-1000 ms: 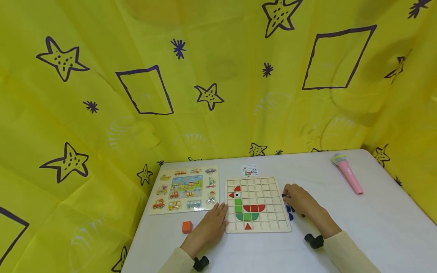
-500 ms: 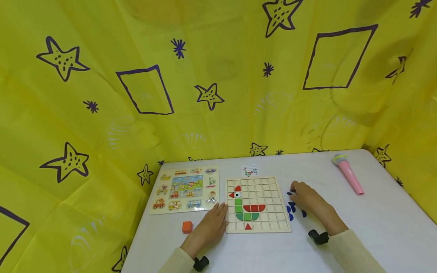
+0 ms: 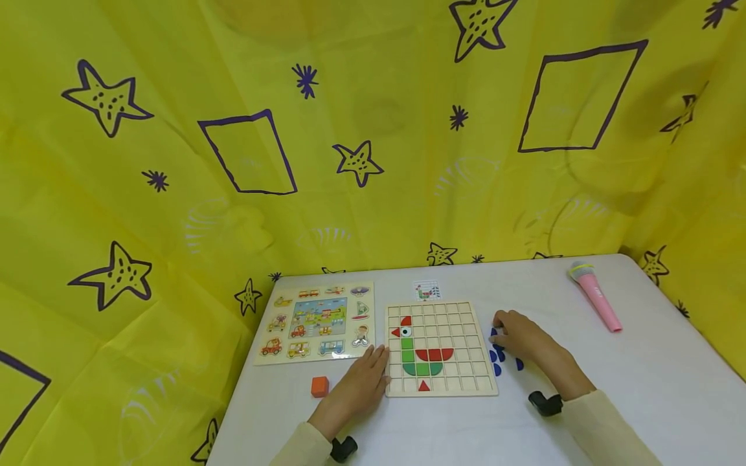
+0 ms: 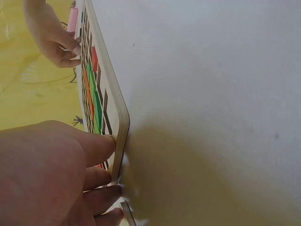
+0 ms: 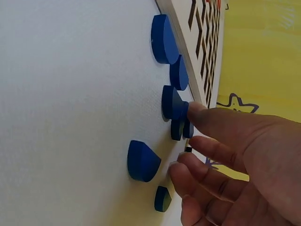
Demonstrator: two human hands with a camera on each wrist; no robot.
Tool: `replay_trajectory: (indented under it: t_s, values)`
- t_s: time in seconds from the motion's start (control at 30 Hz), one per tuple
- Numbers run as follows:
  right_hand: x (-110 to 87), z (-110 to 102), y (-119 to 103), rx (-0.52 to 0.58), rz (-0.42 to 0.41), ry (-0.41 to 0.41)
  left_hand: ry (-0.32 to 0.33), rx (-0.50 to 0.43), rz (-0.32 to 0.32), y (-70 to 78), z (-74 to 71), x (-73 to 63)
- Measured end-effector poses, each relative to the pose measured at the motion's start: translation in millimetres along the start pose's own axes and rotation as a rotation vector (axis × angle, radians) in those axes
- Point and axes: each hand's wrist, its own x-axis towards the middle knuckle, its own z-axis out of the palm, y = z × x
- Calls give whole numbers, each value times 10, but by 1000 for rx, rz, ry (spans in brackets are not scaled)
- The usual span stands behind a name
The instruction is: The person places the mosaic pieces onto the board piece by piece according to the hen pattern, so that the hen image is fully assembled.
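My left hand [image 3: 361,380] rests with fairly straight fingers along the left edge of a wooden grid board [image 3: 464,340]. In the left wrist view its thumb [image 4: 104,147] touches the board's near corner. Red and green pieces and an eye piece form a bird on the grid, with a red triangle [image 3: 423,386] low down. Several blue half-round pieces [image 3: 520,364] lie right of the board. My right hand [image 3: 522,336] is over them; in the right wrist view its thumb tip is right at a blue piece [image 5: 185,109], with the fingers apart from the thumb.
A small picture card [image 3: 427,290] lies behind the board. To the left are a vehicle picture puzzle [image 3: 263,349] and an orange cube [image 3: 319,387]. A pink toy microphone [image 3: 599,299] lies at the right. Yellow curtain [image 3: 361,226] stands behind the white table [image 3: 443,430].
My right hand has moved right, away from the board's edge, uncovering more blue pieces. Over the last half second it has shifted only slightly. My left hand stays in place.
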Motion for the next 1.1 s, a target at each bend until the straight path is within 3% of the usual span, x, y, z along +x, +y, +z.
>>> replay_trajectory:
  t_s: [1.1]
  values:
    - [40,89,-14,48,13,103,-6,-37,-1,-17,-6,14]
